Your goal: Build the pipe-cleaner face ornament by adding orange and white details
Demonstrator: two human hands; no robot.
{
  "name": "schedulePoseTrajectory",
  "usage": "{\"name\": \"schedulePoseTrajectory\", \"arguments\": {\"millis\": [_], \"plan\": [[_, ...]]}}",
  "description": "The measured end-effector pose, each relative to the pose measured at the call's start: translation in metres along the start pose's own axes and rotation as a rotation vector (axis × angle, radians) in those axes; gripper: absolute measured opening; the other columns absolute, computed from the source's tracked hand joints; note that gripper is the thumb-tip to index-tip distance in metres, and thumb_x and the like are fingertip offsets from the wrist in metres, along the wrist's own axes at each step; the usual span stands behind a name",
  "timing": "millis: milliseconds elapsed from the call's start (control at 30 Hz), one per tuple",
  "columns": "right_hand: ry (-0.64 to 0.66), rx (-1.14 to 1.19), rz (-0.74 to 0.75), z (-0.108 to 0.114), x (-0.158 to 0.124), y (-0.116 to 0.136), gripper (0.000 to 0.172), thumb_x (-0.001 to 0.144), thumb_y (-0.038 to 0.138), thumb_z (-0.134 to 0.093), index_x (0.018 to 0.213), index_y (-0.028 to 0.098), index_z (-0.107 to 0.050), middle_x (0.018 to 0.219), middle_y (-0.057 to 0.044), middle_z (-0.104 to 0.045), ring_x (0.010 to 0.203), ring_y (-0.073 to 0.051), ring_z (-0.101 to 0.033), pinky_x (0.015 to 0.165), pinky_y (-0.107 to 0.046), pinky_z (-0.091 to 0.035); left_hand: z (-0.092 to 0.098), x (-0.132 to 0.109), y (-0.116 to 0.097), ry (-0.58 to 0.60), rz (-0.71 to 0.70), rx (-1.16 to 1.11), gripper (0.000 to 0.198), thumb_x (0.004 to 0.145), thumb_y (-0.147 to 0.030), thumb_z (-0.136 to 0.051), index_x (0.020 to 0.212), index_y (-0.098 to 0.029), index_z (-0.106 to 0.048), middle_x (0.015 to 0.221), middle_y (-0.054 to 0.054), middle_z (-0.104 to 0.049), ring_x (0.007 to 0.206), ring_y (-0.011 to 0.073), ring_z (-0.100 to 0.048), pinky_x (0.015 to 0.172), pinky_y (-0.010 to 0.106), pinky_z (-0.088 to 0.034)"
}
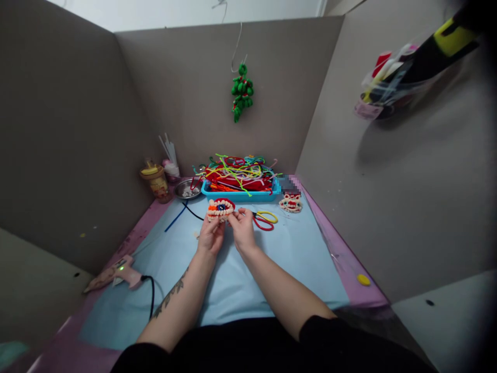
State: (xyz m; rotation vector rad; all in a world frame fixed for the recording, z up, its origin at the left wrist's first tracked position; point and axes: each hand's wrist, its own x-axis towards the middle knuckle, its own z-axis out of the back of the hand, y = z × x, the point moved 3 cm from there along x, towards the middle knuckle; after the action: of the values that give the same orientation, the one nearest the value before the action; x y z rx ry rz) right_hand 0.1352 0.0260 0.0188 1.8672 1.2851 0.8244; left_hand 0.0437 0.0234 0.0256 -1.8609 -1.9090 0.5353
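Note:
A small fuzzy craft piece (221, 207) in cream, red, orange and blue is held up over the light blue cloth. My left hand (212, 234) grips it from below on its left side. The fingertips of my right hand (243, 228) pinch its lower right edge. Scissors (265, 220) with yellow and red handles lie just right of my right hand. Farther right rests a similar cream and red piece (291, 203) with green spots.
Behind my hands stands a blue tray (240, 197) heaped with colourful fuzzy stems. A metal dish (188, 190) and a cup (158, 184) are at the back left. A pink glue gun (120, 272) lies front left. Grey panels (233, 124) enclose the table.

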Motion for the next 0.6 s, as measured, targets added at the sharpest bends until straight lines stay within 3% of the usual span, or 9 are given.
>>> {"name": "schedulePoseTrajectory", "arguments": {"millis": [400,600], "plan": [[-0.024,0.162,-0.108,-0.0054,-0.0072,0.0081,0.048,0.060,0.021,-0.067,0.097,0.023,-0.037,0.080,0.004,-0.063,0.067,-0.011,-0.060,0.061,-0.023,-0.043,-0.0008,0.0005,-0.0002,0.049,-0.013,0.000,0.050,0.072,-0.003,-0.067,0.118,-0.021,-0.057,0.107,0.006,-0.069,0.093,0.0145,-0.067,0.086,0.023,-0.050],[-0.058,0.134,-0.115,-0.0044,-0.0032,0.0038,0.045,0.059,0.022,-0.065,0.094,0.024,-0.037,0.074,0.007,-0.061,0.061,-0.010,-0.058,0.061,-0.024,-0.045,-0.0056,-0.0019,0.0008,0.056,-0.004,-0.001,0.059,0.069,-0.003,-0.073,0.121,-0.023,-0.055,0.116,0.006,-0.066,0.104,0.0173,-0.064,0.093,0.026,-0.047]]}}
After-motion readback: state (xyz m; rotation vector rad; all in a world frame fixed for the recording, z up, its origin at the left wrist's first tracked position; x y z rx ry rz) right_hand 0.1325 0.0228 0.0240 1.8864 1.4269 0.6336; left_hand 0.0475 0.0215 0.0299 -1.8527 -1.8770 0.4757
